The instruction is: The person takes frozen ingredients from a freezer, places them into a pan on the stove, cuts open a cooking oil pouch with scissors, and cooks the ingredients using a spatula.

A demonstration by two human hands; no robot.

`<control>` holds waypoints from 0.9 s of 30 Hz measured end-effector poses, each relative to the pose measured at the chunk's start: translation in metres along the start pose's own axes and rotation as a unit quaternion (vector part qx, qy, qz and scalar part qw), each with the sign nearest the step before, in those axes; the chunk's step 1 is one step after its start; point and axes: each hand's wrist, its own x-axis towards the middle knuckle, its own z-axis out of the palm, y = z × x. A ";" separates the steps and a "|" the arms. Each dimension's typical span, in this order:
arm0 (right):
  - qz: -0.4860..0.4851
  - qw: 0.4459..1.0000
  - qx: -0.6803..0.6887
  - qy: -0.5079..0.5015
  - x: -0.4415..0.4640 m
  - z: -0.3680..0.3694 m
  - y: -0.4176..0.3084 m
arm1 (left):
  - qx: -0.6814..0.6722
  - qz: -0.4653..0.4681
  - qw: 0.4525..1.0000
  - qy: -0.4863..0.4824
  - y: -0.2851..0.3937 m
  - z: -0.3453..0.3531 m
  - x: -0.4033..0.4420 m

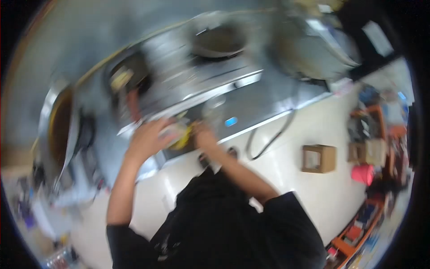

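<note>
Motion blurs both hands at the front of the metal counter (264,105). My left hand (148,138) is curled round a small pale and yellow item (181,140), whose kind I cannot make out. At the item's right side, my right hand (205,137) has its fingers closed against the yellow part. Just behind the right hand stands a clear, blurred container (216,106). A small bright blue object (230,121) lies on the counter to the right. Left of my left hand is a pan with a reddish handle (133,105) on the stove.
A round dark pan (218,41) sits on the stove top (172,67). A large wok (60,130) stands at the left, a large metal vessel (309,49) at the back right. A black hose (274,139) hangs over the front edge. A cardboard box (319,158) stands on the floor.
</note>
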 end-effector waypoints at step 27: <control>-0.140 0.932 0.271 0.195 -0.040 -0.109 -0.118 | -0.570 -0.212 0.759 0.232 -0.014 0.119 -0.030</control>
